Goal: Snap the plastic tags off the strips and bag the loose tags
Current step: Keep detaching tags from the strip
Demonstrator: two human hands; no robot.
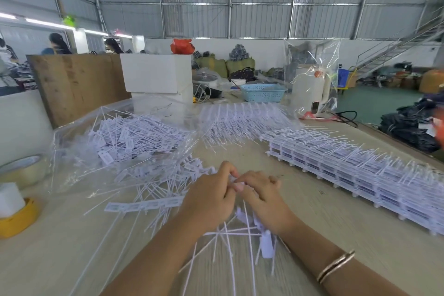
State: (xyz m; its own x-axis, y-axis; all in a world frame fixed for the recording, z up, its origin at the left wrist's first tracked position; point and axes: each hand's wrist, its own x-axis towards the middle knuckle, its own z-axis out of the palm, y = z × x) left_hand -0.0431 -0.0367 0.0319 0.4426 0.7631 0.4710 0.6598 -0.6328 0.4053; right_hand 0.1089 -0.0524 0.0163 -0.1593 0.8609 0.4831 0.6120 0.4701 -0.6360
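Note:
My left hand [211, 197] and my right hand [262, 196] meet at the table's middle, fingers curled and pinching a strip of white plastic tags [249, 226] whose thin tails fan out below the wrists. A spent strip [144, 205] lies flat to the left. Loose white tags [134, 137] are heaped inside an open clear plastic bag [72, 151] at the left. More loose tags [168, 175] lie scattered in front of the bag. Stacked uncut strips [348, 166] run along the right side of the table.
Another clear-wrapped bundle of strips [240, 118] sits at the back. Tape rolls [24, 170] and a yellow tape roll [16, 218] stand at the left edge. A white box [156, 72], a blue basket [263, 92] and a white kettle [308, 89] stand behind.

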